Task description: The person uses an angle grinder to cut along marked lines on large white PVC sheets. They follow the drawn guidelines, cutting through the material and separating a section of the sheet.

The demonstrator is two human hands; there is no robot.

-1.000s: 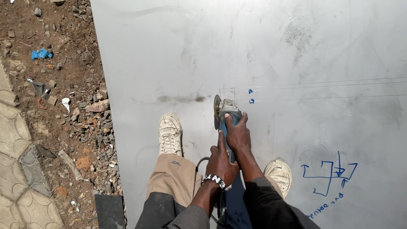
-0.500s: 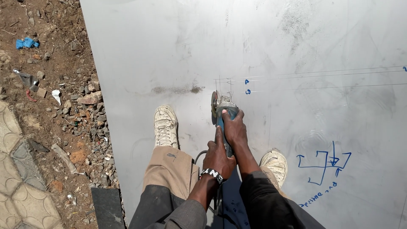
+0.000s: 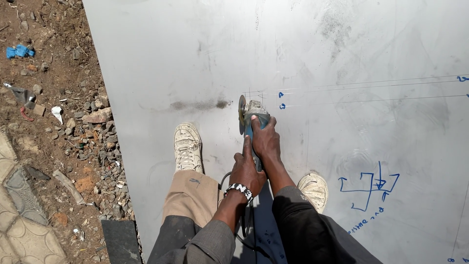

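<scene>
While both hands bear on the angle grinder [image 3: 254, 122], stance planted directly on the grey metal sheet [image 3: 351, 54] laid over the ground. Right hand [image 3: 265, 139] forward, fingers wrapped and pressed tight round the blue body just behind the head; left hand [image 3: 245, 172] behind it, closed round the tail end, beaded wristband showing at the wrist. Two-handed hold likely there to steady the tool against kick and keep the disc on line. Disc [image 3: 242, 114] upright on its edge, touching the sheet at the left end of thin scribed lines [image 3: 371, 84] running off to the right, small blue marks just beside the start. Dark sooty streak [image 3: 200, 104] on the sheet left of the disc, in line with it.

Left shoe [image 3: 187, 146] just left of the grinder, right shoe [image 3: 313, 189] behind and to the right, straddling the tool; probably weighting the sheet as well as keeping feet off the line. Black power cord [image 3: 244, 225] dropping from the tail between the legs, close to the knees and liable to snag. Blue sketch with arrows [image 3: 369, 188] drawn on the sheet right of the right shoe, well off the scribed lines. Beyond the sheet's left edge: stony rubble [image 3: 93, 132], blue scrap [image 3: 18, 51], patterned paving [image 3: 19, 234] at the corner. Nothing lying across the scribed lines.
</scene>
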